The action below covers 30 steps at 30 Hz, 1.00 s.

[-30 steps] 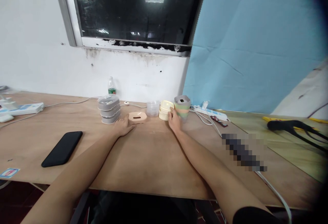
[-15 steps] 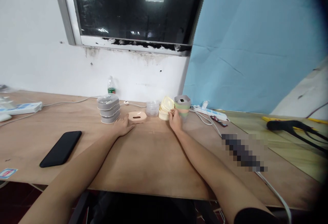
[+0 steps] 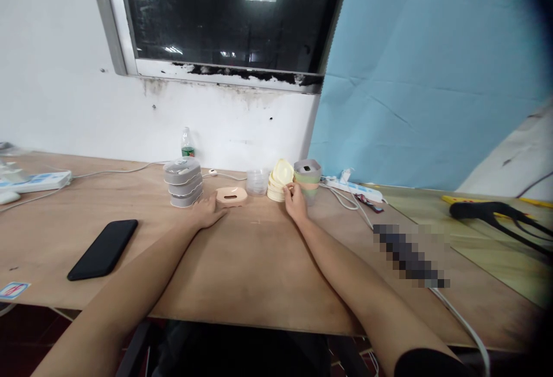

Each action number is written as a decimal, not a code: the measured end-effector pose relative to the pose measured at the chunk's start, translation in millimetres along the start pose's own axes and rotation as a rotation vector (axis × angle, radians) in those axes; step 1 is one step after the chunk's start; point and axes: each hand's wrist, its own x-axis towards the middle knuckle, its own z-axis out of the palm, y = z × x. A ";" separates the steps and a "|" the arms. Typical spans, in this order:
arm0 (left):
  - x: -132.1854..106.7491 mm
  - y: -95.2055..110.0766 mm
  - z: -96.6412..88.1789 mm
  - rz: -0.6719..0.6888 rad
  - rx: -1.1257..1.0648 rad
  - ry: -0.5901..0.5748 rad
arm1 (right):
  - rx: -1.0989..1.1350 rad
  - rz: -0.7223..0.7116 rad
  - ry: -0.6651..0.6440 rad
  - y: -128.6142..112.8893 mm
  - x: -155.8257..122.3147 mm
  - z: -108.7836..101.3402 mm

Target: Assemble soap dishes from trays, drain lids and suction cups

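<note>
My right hand (image 3: 296, 201) pinches the lower edge of a pale yellow oval dish (image 3: 284, 172), which stands tilted on a stack of yellow dishes (image 3: 275, 194). My left hand (image 3: 207, 212) lies on the table with its fingers stretched out, beside a peach oval dish (image 3: 231, 196) with a dark slot in it. Whether its fingers touch that dish is hard to see. Just behind my left hand rises a stack of grey oval boxes (image 3: 185, 184). Clear plastic cups (image 3: 257, 182) stand between the peach and yellow dishes. A stack of grey, green and peach containers (image 3: 307, 178) is right behind my right hand.
A black phone (image 3: 103, 249) lies at the left. A bottle (image 3: 187, 142) stands by the wall. Power strips (image 3: 49, 181) with cables are at the far left and behind right. A blurred-out dark object (image 3: 408, 255) with a white cable lies at the right.
The yellow dish at my right hand tips up slightly more upright on its stack. My left hand stays in place by the peach dish.
</note>
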 end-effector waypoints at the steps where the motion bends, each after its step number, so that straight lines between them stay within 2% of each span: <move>1: -0.3 0.3 -0.3 0.000 0.000 0.000 | -0.003 -0.007 -0.004 0.0 0.2 -0.2; 14: -0.6 0.9 -1.6 0.000 0.003 -0.016 | -0.074 -0.042 0.061 -0.2 3.3 1.6; 23: 2.6 -1.9 2.8 0.005 0.001 0.000 | -0.067 -0.046 0.013 5.9 5.1 5.2; 30: 0.4 0.4 0.1 0.016 -0.001 0.004 | -0.003 0.025 0.123 7.8 6.0 3.5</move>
